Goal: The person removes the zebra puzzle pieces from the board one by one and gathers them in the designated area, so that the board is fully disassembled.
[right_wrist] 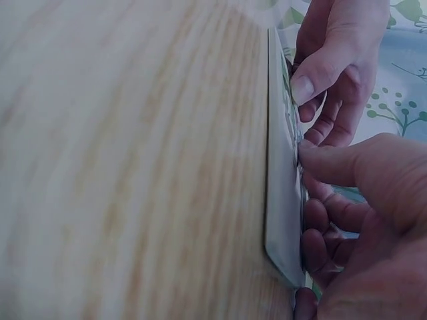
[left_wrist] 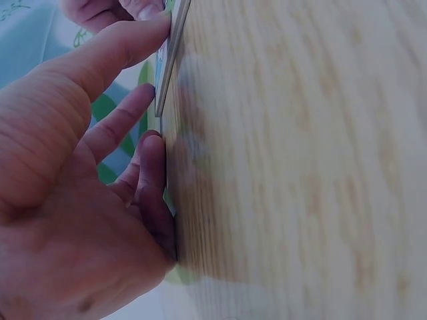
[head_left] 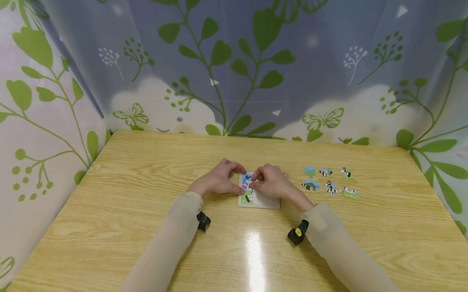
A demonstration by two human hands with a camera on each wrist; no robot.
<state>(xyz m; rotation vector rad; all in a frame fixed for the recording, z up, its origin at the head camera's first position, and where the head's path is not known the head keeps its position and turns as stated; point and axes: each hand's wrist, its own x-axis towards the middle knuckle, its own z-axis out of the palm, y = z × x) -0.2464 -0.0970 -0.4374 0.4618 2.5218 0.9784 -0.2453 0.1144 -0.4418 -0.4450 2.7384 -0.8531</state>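
A small jigsaw board (head_left: 264, 202) lies on the table, its left part filled with a colourful picture of a black-and-white animal (head_left: 247, 196). My left hand (head_left: 219, 177) holds the board by its left side, thumb on the face and a finger at the upper left corner. Over the middle of the board, my right hand (head_left: 271, 181) has thumb and index finger together on a small puzzle piece, mostly hidden by the fingertips. The right wrist view shows that thumb (right_wrist: 327, 163) against the face of the board (right_wrist: 283, 193), with the other fingers curled beside it.
Several loose puzzle pieces (head_left: 330, 189) lie in two rows on the table (head_left: 137, 245), to the right of the board. A leaf-patterned curtain (head_left: 236, 68) hangs behind the table and along both sides. Each wrist carries a small black camera (head_left: 297, 233).
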